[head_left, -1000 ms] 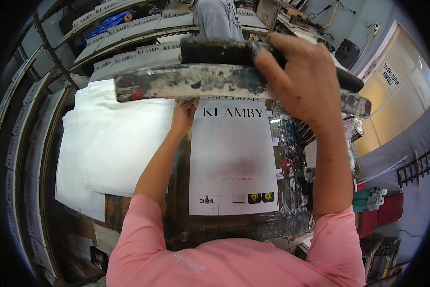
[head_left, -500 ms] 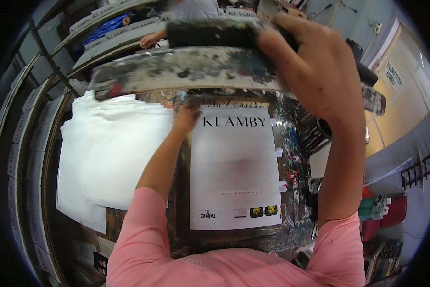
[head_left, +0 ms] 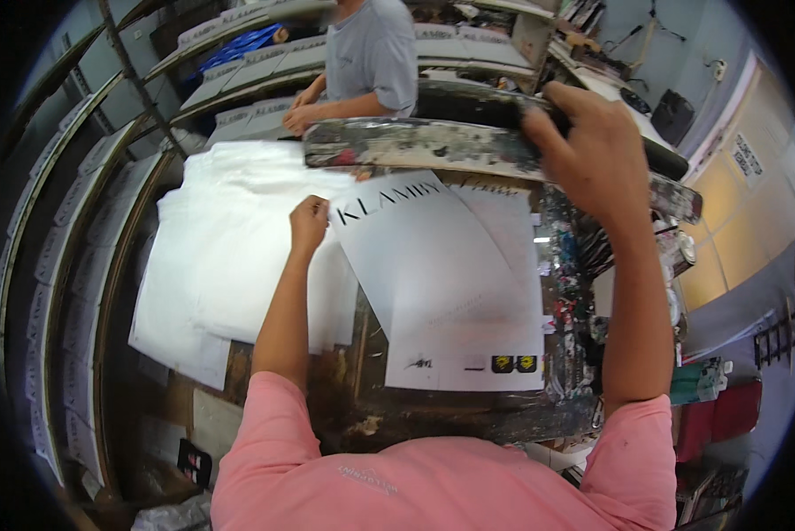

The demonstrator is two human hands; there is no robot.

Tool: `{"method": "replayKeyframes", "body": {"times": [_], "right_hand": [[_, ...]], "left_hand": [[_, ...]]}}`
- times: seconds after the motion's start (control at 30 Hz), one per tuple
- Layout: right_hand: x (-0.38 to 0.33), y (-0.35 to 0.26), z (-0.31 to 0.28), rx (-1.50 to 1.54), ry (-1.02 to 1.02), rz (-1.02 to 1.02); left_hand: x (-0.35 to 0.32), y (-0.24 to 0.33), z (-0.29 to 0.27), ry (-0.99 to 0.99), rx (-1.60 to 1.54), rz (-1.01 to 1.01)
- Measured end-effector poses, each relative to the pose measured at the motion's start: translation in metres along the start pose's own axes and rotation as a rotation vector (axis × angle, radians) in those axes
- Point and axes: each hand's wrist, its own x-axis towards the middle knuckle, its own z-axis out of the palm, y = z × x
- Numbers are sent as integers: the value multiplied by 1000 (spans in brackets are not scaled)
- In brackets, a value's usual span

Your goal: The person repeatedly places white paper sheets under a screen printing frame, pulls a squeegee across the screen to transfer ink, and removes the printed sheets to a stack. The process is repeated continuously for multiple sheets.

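My left hand (head_left: 309, 223) pinches the upper left corner of a white sheet (head_left: 415, 265) with large dark lettering along its top. That sheet is tilted, its corner raised toward the left. Beneath it lies another printed sheet (head_left: 464, 379), with two black badge-like shapes near its lower edge. My right hand (head_left: 592, 155) is wrapped round the near edge of a paint-spattered wooden screen frame (head_left: 424, 146), held up above the far end of the sheets. A dark bar (head_left: 468, 104) sits just behind that edge; my fingers overlap it, and I cannot tell whether they touch it.
A big pile of blank white sheets (head_left: 238, 239) lies left on the stained worktable (head_left: 353, 420). Racks (head_left: 105, 230) of printed sheets stand along the left and back. Beyond the table is a person in a grey shirt (head_left: 375, 57). Paint-smeared clutter lines the right.
My left hand has moved left, pulling the lettered sheet's top corner with it, so the sheet is now slanted. The raised frame appears farther off. The person behind shows more fully.
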Motion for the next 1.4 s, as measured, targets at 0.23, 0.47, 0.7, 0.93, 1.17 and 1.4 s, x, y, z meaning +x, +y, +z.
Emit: {"method": "replayKeyframes", "body": {"times": [0.23, 0.47, 0.7, 0.93, 1.17, 1.4], "right_hand": [[-8, 4, 3, 9, -28, 11], [-23, -1, 3, -27, -62, -32], [-19, 1, 4, -37, -131, 46], [-19, 6, 8, -7, -112, 30], [-18, -2, -6, 43, -8, -79], [-17, -11, -16, 89, -53, -1]], "left_hand": [[11, -81, -142, 376, 130, -131], [-34, -56, -183, 698, 190, -150], [-241, -7, -106, -135, 622, 491], [-250, 12, -70, -351, 921, 159], [-244, 54, -69, -466, 532, 189], [-290, 118, 37, -665, 581, 543]]}}
